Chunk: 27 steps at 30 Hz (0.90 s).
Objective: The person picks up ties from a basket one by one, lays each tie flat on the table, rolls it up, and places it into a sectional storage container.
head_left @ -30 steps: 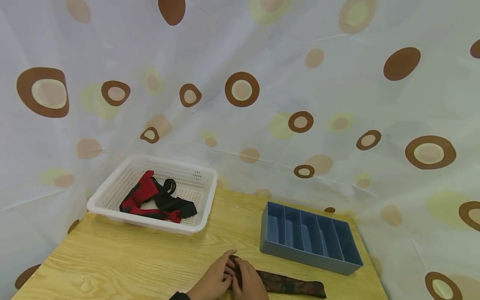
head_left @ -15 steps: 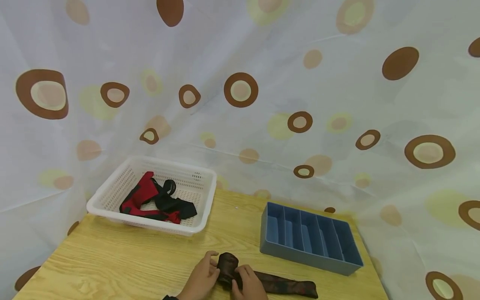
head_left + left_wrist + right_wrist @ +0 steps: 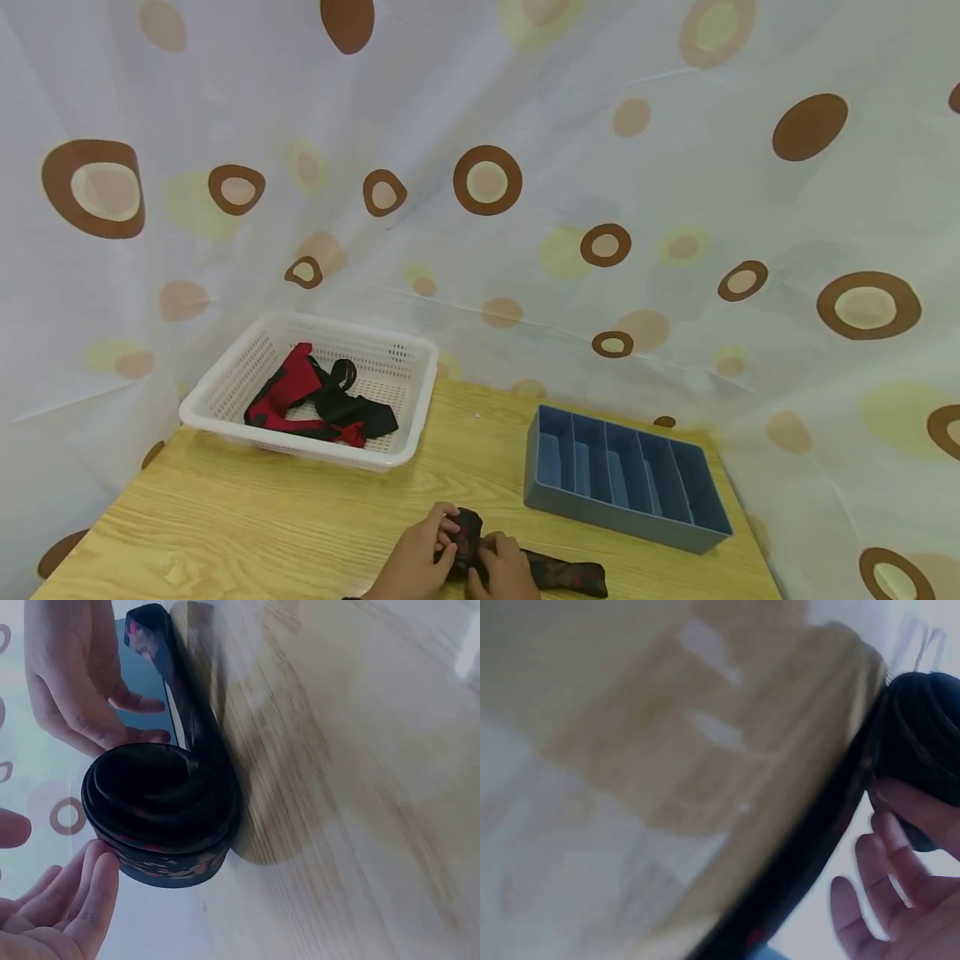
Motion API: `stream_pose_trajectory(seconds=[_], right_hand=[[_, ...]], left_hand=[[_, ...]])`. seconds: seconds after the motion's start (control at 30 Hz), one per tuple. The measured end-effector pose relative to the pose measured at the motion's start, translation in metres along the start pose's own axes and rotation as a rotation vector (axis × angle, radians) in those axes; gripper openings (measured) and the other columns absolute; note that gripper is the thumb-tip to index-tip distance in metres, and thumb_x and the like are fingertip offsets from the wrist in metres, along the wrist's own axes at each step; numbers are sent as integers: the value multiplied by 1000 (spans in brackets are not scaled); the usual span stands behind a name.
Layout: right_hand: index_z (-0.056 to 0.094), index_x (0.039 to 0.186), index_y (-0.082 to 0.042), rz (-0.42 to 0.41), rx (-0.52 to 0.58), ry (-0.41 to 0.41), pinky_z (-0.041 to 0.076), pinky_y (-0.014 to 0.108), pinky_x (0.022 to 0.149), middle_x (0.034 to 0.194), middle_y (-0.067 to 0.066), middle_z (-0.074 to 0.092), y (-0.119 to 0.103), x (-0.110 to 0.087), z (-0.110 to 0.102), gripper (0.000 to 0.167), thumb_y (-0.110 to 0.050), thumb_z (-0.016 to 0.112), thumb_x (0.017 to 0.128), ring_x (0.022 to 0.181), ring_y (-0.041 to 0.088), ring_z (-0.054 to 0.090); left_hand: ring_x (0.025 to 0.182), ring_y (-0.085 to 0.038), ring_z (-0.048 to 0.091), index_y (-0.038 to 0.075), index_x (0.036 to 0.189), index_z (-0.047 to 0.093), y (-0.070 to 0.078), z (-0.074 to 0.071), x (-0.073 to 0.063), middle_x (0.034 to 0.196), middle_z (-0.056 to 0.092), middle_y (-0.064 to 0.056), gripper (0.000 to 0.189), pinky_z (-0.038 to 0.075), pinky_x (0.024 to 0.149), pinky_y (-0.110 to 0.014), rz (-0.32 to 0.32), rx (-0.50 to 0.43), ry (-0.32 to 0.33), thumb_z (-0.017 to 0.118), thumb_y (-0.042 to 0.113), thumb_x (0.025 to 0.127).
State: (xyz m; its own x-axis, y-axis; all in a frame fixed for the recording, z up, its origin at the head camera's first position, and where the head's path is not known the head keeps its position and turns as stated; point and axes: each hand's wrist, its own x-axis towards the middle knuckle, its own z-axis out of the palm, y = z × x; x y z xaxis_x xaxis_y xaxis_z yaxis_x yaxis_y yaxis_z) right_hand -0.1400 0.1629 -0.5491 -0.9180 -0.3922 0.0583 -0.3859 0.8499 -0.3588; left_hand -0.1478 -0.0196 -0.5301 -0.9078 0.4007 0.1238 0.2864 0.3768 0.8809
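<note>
A dark necktie with a faint reddish pattern lies on the wooden table, its left part wound into a thick roll standing on its edge. Layered coils of the necktie show in the left wrist view, with the flat tail running off beyond. My left hand holds the roll from its left side, fingers bent, fingertips on the outer layer. On the other side my right hand pinches the necktie where roll and tail meet. In the right wrist view, the right hand has its other fingers loosely bent.
At the back left stands a white plastic basket holding a red-and-black cloth piece and a black one. A blue divided box sits right of the hands on the wooden table. A patterned curtain hangs behind.
The necktie's tail has drawn leftward and become shorter. My left hand pulled away to the left of the roll, then came back against it. The basket and box have stayed put.
</note>
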Motion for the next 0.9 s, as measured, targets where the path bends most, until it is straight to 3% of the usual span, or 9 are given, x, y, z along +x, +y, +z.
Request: stream_pose_trajectory(seconds=[0.1, 0.17, 0.3, 0.43, 0.53, 0.63, 0.7, 0.8, 0.9], right_hand=[[66, 98, -1, 36, -41, 54, 41, 35, 61, 97, 7, 53, 4, -4, -2, 30, -27, 65, 81, 78, 22, 49], [62, 106, -2, 17, -54, 143, 40, 34, 60, 100, 9, 53, 6, -7, -3, 39, -24, 72, 76, 77, 20, 50], [55, 116, -2, -201, -78, 345, 46, 33, 60, 105, 13, 56, 7, -8, -7, 55, -16, 79, 68, 80, 21, 56], [59, 112, -2, -357, -119, 380, 50, 29, 66, 99, 8, 60, 8, -7, -8, 48, -15, 78, 70, 82, 18, 58], [61, 108, -5, -329, -153, 342, 49, 26, 64, 94, 4, 59, 11, -9, -6, 42, -19, 75, 72, 78, 16, 57], [63, 104, -7, -298, -162, 325, 45, 23, 58, 90, 2, 57, 14, -11, -5, 35, -22, 74, 74, 73, 12, 54], [64, 100, -6, -280, -132, 320, 42, 21, 56, 88, 1, 55, 15, -12, -6, 29, -21, 73, 76, 69, 9, 51], [64, 95, -4, -225, -60, 293, 37, 18, 53, 85, 2, 51, 14, -15, -7, 23, -15, 73, 76, 63, 3, 41], [62, 94, -2, -115, 16, 229, 35, 19, 51, 85, 3, 48, 11, -19, -9, 22, -13, 71, 77, 60, 2, 37]], left_hand=[[89, -14, 62, 4, 127, 44, 4, 5, 2, 110, 65, -8, 41, 50, 74, -27, -4, 30, -44, 59, 9, 89], [98, -20, 62, 3, 131, 41, 4, 8, 3, 114, 66, -8, 47, 51, 80, -30, -2, 38, -78, 60, 10, 88], [107, -23, 62, -1, 136, 35, 0, 15, 5, 118, 64, -12, 53, 51, 85, -29, 50, -33, -149, 58, 9, 90], [103, -18, 62, -3, 139, 30, -5, 20, 6, 116, 62, -14, 56, 51, 84, -23, 96, -137, -183, 57, 8, 91], [102, -24, 61, -2, 139, 31, -10, 20, 5, 117, 59, -15, 55, 51, 82, -29, 40, -156, -142, 57, 10, 92], [100, -33, 59, -4, 138, 32, -18, 18, 3, 118, 55, -19, 53, 51, 79, -41, -70, -162, -98, 54, 14, 94], [98, -36, 60, -5, 138, 29, -23, 17, 2, 116, 56, -21, 55, 51, 77, -46, -133, -176, -110, 53, 18, 95], [93, -36, 63, -7, 140, 23, -29, 16, 0, 111, 59, -22, 60, 52, 76, -47, -154, -236, -173, 52, 23, 97], [90, -33, 65, -8, 140, 22, -28, 16, -1, 110, 60, -20, 62, 53, 75, -40, -100, -264, -185, 51, 27, 97]])
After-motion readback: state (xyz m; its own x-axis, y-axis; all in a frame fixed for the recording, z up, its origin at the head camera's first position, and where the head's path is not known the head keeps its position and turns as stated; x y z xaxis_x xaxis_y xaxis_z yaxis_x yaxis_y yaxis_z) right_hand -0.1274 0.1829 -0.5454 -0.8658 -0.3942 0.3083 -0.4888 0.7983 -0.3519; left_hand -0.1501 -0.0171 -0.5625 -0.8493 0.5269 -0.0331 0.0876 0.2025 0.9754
